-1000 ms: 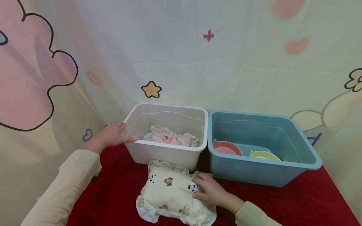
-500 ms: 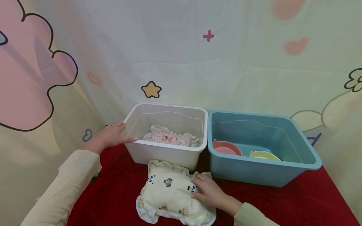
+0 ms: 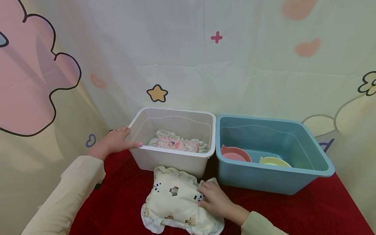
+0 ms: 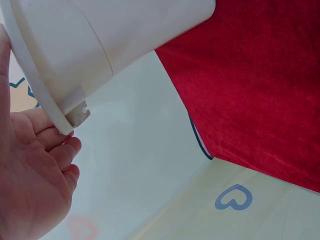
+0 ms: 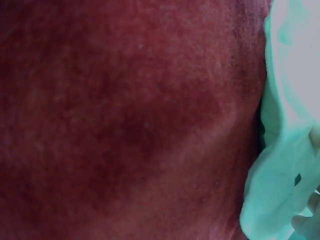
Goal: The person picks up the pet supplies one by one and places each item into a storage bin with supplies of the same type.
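Observation:
At the left end of the white plastic bin [image 3: 170,159], my left hand [image 3: 114,141] holds the rim near its front corner. The thumb lies over the front rim, and in the left wrist view the other fingers [image 4: 64,152] curl under the edge. A cream pillow [image 3: 176,204] with animal prints and a frilled border lies in front of the bin. My right hand [image 3: 216,201] grips its right side, bunching the cloth between thumb and fingers. Inside the white bin rests a pink pillow [image 3: 177,145] with rabbit prints. The right wrist view catches only part of the cream pillow [image 5: 280,185].
To the right stands a blue bin [image 3: 255,179], beside the white one. It contains a pink dish [image 3: 236,155] and a yellow dish [image 3: 274,161]. Red cloth [image 3: 311,209] covers the table, and a printed curtain [image 3: 188,78] hangs close behind the bins.
My right hand has shifted slightly left on the cream pillow, and the frill at its back right corner has bunched upward. The left hand and both bins have stayed put.

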